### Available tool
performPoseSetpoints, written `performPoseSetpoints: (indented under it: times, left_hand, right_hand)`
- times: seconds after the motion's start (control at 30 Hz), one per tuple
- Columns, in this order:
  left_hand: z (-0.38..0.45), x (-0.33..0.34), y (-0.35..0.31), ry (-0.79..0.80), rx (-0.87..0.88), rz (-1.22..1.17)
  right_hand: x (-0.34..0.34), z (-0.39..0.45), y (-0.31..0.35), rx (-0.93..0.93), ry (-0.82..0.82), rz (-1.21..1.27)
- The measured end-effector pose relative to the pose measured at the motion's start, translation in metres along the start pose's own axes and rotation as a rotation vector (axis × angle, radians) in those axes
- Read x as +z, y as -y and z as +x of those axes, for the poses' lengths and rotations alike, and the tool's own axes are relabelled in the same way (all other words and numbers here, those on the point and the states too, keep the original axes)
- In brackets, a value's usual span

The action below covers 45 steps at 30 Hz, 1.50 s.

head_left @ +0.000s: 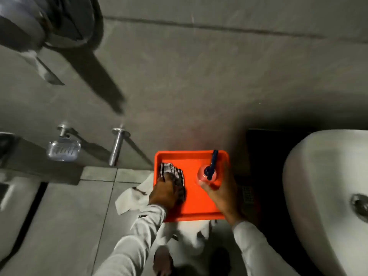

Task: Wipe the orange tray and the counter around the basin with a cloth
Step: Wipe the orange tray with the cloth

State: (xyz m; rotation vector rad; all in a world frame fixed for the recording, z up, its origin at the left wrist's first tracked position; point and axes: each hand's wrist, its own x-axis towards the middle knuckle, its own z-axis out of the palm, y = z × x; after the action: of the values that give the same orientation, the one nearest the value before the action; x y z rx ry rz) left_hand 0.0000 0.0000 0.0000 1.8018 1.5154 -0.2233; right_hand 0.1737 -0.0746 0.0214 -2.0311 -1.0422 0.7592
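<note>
An orange tray [196, 198] is held out in front of me, below the grey wall. My left hand [165, 193] presses a checked cloth [172, 173] onto the tray's left half. My right hand [220, 193] grips the tray's right edge, its thumb beside a clear cup [206, 176] that stands on the tray with a dark blue toothbrush [212, 163] in it. The white basin [326, 196] lies at the right, its metal drain [360, 205] showing. The counter is not clearly visible.
A white paper or cloth [132, 198] lies on the grey tiled floor under the tray's left edge. On the wall at left are a metal tap [117, 146] and a wire soap dish [63, 150]. My feet show below.
</note>
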Motion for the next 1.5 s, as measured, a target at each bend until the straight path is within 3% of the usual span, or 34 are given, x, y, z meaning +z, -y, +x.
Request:
performPoseSetpoints:
  times: [0.1,0.2,0.27,0.37,0.43,0.5,0.63,0.7,0.93,1.03,1.17,1.27,1.5]
  left_hand:
    - [0.020,0.025,-0.005,-0.016,-0.092,0.150]
    - [0.028,0.048,-0.011,-0.144,-0.095,0.318]
    - [0.032,0.049,-0.009,-0.180,-0.098,0.260]
    - [0.041,0.039,0.000,-0.161,-0.084,-0.216]
    - [0.035,0.029,-0.001,-0.237,-0.109,-0.666]
    - [0.023,0.020,-0.008,-0.211,-0.149,-1.134]
    - [0.002,0.005,-0.016,0.152,-0.152,-1.757]
    - [-0.008,0.003,-0.019,0.318,-0.136,-1.935]
    - [-0.017,0.009,-0.037,0.450,0.026,-2.132]
    - [-0.019,0.017,-0.043,0.502,0.050,-2.164]
    - [-0.022,0.018,-0.049,0.552,-0.015,-2.166]
    - [-0.022,0.016,-0.048,0.564,-0.024,-2.139]
    - [-0.020,0.009,-0.027,0.441,-0.004,-2.122]
  right_hand:
    - [0.017,0.030,-0.009,-0.051,-0.017,-0.059]
    - [0.033,0.051,-0.015,-0.088,0.013,-0.121]
    - [0.036,0.057,-0.014,-0.126,0.010,-0.107]
    - [0.033,0.059,-0.010,-0.140,-0.027,-0.080]
    - [0.022,0.050,0.002,-0.192,-0.068,-0.063]
    - [0.004,0.038,0.019,-0.233,-0.051,-0.035]
    - [-0.032,0.005,0.046,-0.247,0.103,-0.069]
    - [-0.047,-0.013,0.054,-0.267,0.169,-0.105]
    - [-0.061,-0.054,0.051,-0.171,0.419,-0.215]
    - [-0.059,-0.061,0.044,-0.118,0.451,-0.257]
    - [-0.061,-0.062,0.043,-0.190,0.325,-0.240]
    - [-0.058,-0.062,0.043,-0.180,0.331,-0.285]
    - [-0.043,-0.047,0.039,-0.229,0.078,-0.132]
